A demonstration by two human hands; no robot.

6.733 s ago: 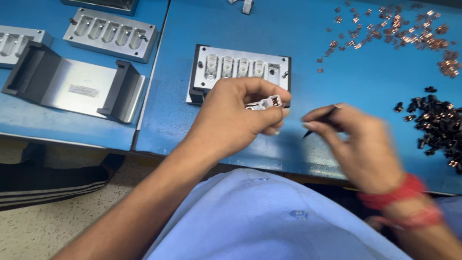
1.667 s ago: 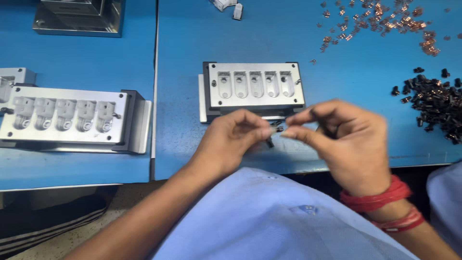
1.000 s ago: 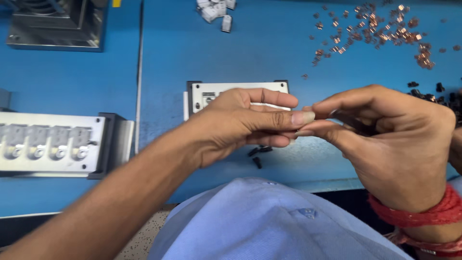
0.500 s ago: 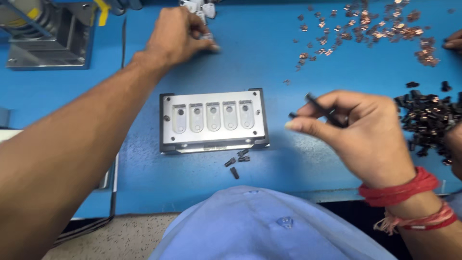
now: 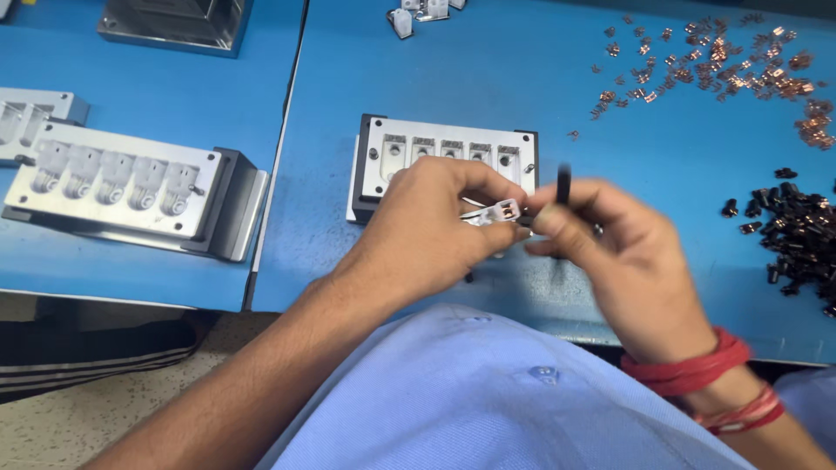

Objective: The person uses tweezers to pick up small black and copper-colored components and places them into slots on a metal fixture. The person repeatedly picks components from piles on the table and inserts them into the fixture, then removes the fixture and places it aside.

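Note:
My left hand [image 5: 435,222] pinches a small white plastic part [image 5: 498,211] just in front of a grey metal fixture plate [image 5: 448,152] with a row of several pockets. My right hand [image 5: 610,248] sits beside it, fingertips touching the white part, and grips a thin black tool [image 5: 563,183] that points upward. Both hands hover over the near edge of the blue table [image 5: 522,78]. The lower part of the fixture is hidden behind my left hand.
A second metal fixture [image 5: 131,187] lies on the left table. Copper-coloured clips [image 5: 723,74] are scattered at the far right, a pile of small black parts [image 5: 797,231] at the right edge, and white parts [image 5: 418,10] at the far top.
My left hand reached to the white parts at the far side, then came back holding a white part. My right hand closed in on it with the black tool.

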